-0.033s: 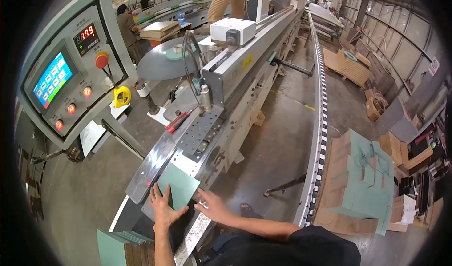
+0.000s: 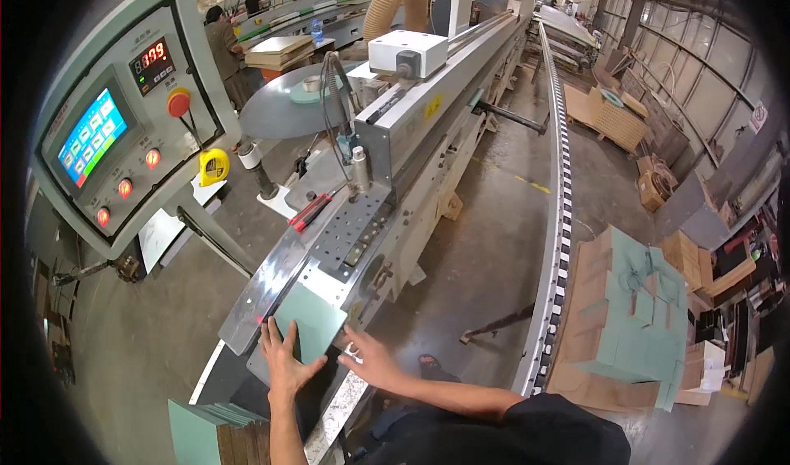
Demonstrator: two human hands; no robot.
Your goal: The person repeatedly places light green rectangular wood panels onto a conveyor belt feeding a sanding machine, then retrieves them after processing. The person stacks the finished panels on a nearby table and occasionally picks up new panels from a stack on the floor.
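Note:
A pale green rectangular panel point(image 2: 311, 321) lies on the front end of a long grey machine, up against its metal guide plate point(image 2: 262, 304). My left hand point(image 2: 288, 365) rests on the panel's left near part, fingers spread. At the panel's right edge is my right hand point(image 2: 374, 360), its fingers apart and the tips close to that edge; whether they touch it is hard to tell. Below and left of my left hand stands a stack of green-faced panels point(image 2: 212, 430) with brown edges.
A control panel point(image 2: 123, 119) with a lit screen and red button stands at left, a yellow tape measure point(image 2: 214, 167) on it. Red-handled pliers point(image 2: 311, 211) lie on the machine. At right are a roller rail point(image 2: 561, 218) and stacked green panels point(image 2: 629, 333). A person point(image 2: 220, 53) stands far left.
The green panel and the fingertips of my right hand have shifted very slightly away from me. My left hand looks almost unmoved.

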